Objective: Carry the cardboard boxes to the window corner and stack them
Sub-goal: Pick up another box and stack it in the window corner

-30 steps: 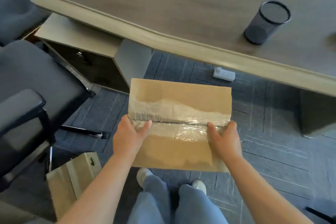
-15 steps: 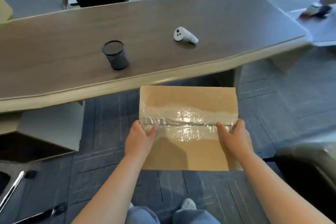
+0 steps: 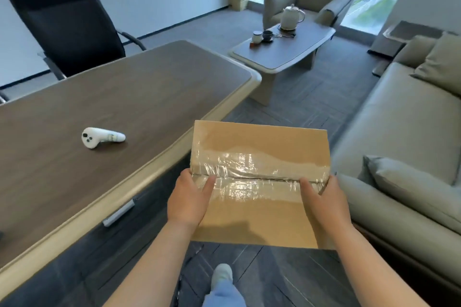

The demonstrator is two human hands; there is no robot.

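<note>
While aloft beside the dark wooden desk's [image 3: 139, 97] near edge, flat brown taped cardboard box [image 3: 259, 142] is clamped at its sides by left hand [image 3: 188, 203] and right hand [image 3: 324, 207], fingers probably beneath | risk: thumbs slip on glossy tape [image 3: 257, 164]

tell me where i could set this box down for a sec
Bare desk top between the white controller and the rounded far corner. Sofa seat between its two cushions is free. On the coffee table the far end is crowded: kettle, cups.

One cardboard box [image 3: 259, 147]. Two hands, a left hand [image 3: 188, 200] and a right hand [image 3: 324, 203]. One white controller [image 3: 101, 137], one black chair [image 3: 67, 20], one teapot [image 3: 290, 17], one sofa [image 3: 404, 137].
</note>
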